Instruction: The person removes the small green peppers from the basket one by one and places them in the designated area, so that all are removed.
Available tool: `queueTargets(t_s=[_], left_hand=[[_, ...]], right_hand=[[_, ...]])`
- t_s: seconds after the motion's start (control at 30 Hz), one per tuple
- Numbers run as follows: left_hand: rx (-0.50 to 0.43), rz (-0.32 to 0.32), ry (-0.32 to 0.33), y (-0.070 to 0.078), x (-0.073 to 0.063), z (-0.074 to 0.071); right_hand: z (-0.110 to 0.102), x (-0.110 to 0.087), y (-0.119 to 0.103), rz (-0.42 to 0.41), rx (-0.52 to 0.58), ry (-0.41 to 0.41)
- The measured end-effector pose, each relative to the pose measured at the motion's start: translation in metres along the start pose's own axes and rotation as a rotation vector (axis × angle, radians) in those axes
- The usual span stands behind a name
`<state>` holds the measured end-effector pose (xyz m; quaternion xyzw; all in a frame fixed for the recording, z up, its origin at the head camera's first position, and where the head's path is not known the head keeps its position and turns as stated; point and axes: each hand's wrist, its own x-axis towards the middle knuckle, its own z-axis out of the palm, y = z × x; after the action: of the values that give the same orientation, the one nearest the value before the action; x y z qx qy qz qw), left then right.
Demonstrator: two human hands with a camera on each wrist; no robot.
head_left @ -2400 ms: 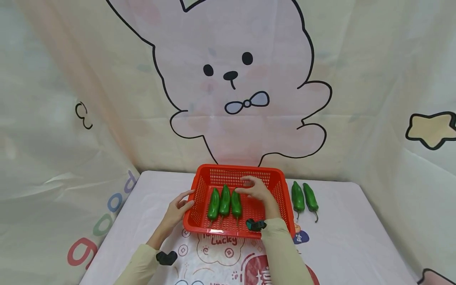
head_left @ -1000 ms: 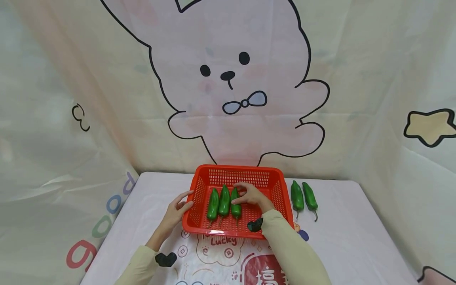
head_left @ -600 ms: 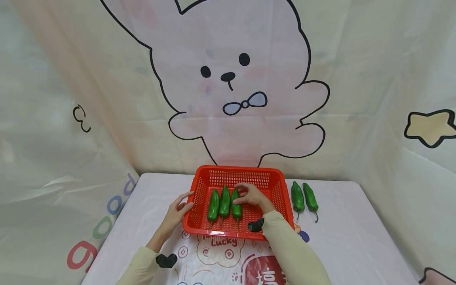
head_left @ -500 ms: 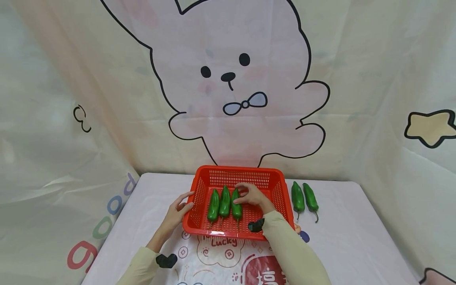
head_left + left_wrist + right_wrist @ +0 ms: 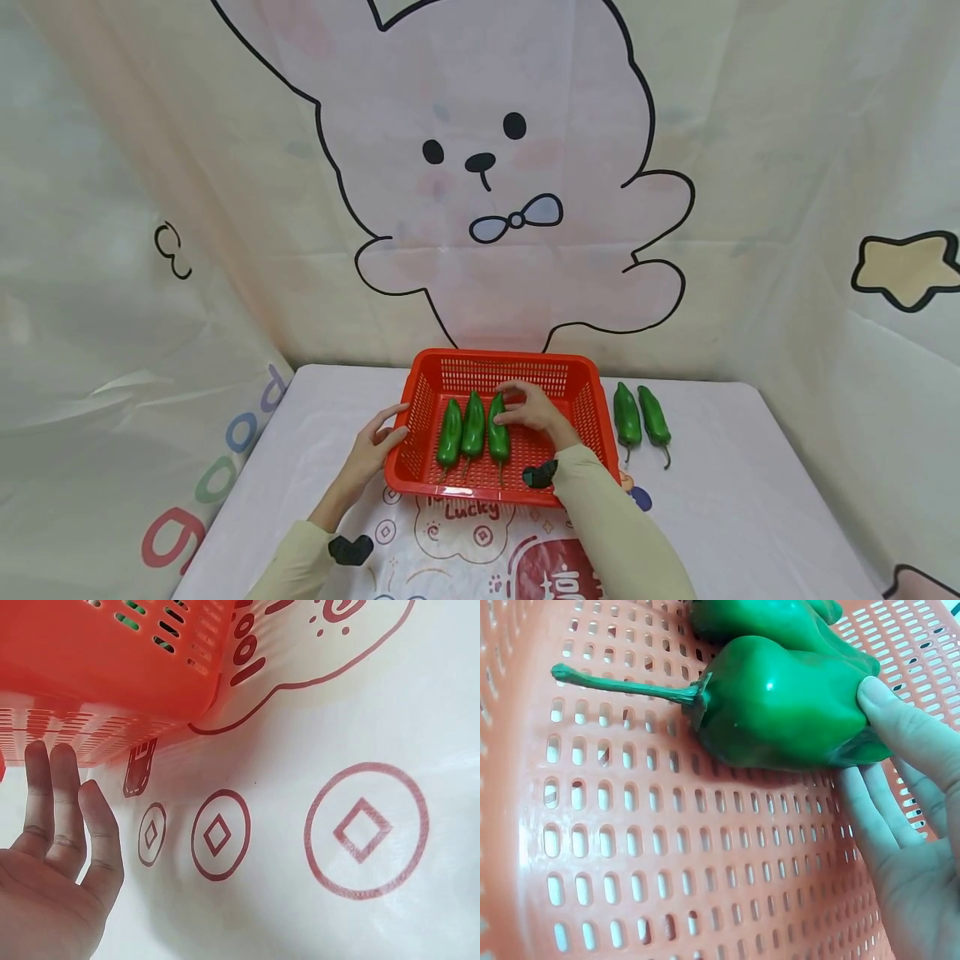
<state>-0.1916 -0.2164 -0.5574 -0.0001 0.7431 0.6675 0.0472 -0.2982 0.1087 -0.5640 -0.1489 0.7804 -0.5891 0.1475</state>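
Observation:
Three green chili peppers lie side by side in a red plastic basket [image 5: 423, 367]: a left one [image 5: 449, 433], a middle one [image 5: 473, 425] and a right one [image 5: 498, 442]. My right hand [image 5: 534, 412] pinches the right pepper near its tip, thumb on top and fingers at its side. The right wrist view shows this pepper [image 5: 780, 705] with its stem pointing away from the hand. My left hand [image 5: 369, 446] rests against the basket's left rim. Its fingers [image 5: 66, 795] are fairly straight and touch the outer wall [image 5: 97, 675] in the left wrist view.
To the right of the basket, two more green peppers lie on the table, one nearer [image 5: 627, 414] and one farther right [image 5: 654, 417]. A white printed cloth [image 5: 720, 483] covers the table. Hanging patterned fabric [image 5: 750, 208] encloses the back and sides.
My right hand has come down from above onto the right pepper and taken hold of its tip, which is now slightly raised. The left hand has stayed at the rim.

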Motion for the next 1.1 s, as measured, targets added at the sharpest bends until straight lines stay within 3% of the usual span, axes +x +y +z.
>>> queueTargets(t_s=[0.2,0.47,0.73,0.87,1.1], left_hand=[[-0.004,0.006,-0.006,0.002,0.0,0.002],[-0.015,0.013,-0.015,0.002,0.001,0.002],[-0.015,0.007,-0.014,0.001,0.0,0.001],[-0.014,0.009,-0.012,0.0,0.0,0.001],[-0.016,0.002,-0.011,0.001,0.0,0.001]], right_hand=[[-0.002,-0.002,-0.002,-0.015,0.052,0.014],[-0.006,0.0,0.001,0.043,0.241,0.014],[-0.007,0.002,-0.007,0.111,0.33,0.037],[-0.007,0.003,-0.01,0.101,0.356,0.045],[-0.007,0.004,-0.019,0.06,0.389,0.135]])
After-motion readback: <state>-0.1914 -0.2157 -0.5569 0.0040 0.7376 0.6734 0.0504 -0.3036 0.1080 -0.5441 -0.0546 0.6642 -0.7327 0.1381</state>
